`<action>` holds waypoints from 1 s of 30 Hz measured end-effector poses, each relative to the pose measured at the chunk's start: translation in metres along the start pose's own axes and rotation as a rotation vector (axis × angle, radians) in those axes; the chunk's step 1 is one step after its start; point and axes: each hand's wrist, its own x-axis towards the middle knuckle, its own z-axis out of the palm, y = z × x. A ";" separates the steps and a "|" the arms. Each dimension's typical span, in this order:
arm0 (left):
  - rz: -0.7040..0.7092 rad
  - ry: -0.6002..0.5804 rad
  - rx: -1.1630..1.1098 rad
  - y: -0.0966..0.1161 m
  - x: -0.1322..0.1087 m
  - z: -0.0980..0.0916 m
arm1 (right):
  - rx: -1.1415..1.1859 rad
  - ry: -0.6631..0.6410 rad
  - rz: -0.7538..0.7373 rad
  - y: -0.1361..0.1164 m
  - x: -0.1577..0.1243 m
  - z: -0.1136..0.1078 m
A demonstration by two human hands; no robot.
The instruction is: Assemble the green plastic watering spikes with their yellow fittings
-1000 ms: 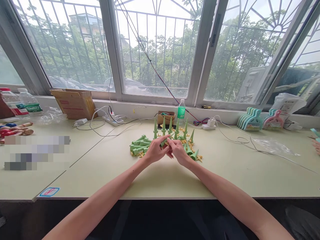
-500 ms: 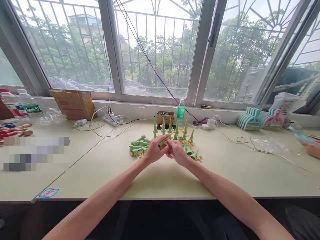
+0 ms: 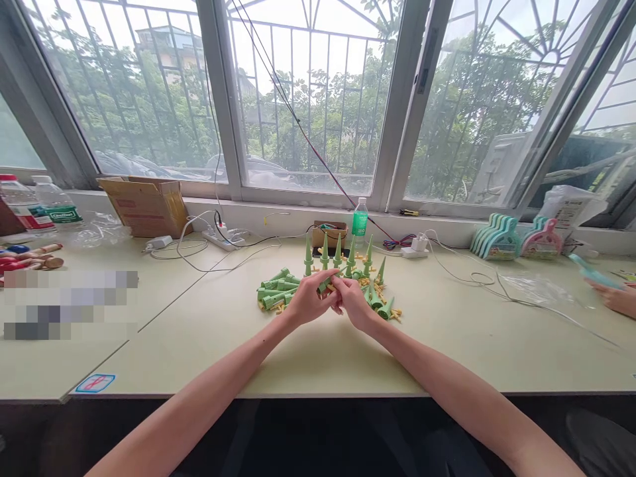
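My left hand [image 3: 307, 299] is closed around a green cone-shaped plastic spike [image 3: 326, 283], held a little above the pale green table [image 3: 318, 351]. My right hand [image 3: 354, 299] meets it from the right, its fingers pinched at the spike's lower end on a small piece I cannot make out. Several green spikes [image 3: 338, 255] stand upright in a row just behind my hands. More green spikes [image 3: 275, 291] lie in a heap to the left, and small yellow pieces [image 3: 381, 291] are scattered to the right.
A green bottle [image 3: 360, 218] and a small cardboard box [image 3: 329, 233] stand at the back by the window. A larger carton [image 3: 146, 204], a power strip with cables [image 3: 221, 238] and water bottles [image 3: 34, 205] sit left. Another person's hand [image 3: 616, 296] holds a teal item at far right.
My hands stay together on the spike, which has tipped slightly lower. The other person's hand at far right has shifted a little with its teal item.
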 end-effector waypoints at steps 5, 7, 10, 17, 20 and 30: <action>0.013 -0.015 0.033 0.002 0.000 -0.001 | 0.016 -0.010 0.019 0.000 0.000 -0.002; 0.010 -0.017 0.042 0.003 0.000 -0.001 | 0.031 -0.024 0.019 0.000 0.001 -0.002; 0.002 -0.029 0.041 0.005 0.001 -0.002 | 0.035 -0.037 0.017 0.000 0.001 -0.003; -0.038 -0.056 0.086 0.008 0.001 -0.001 | -0.093 0.045 -0.054 0.001 -0.001 -0.002; -0.043 -0.048 0.086 0.007 0.001 0.000 | -0.155 0.075 -0.074 0.000 -0.003 -0.001; -0.056 -0.075 0.060 0.004 0.001 -0.001 | -0.321 0.089 -0.156 -0.003 -0.006 0.001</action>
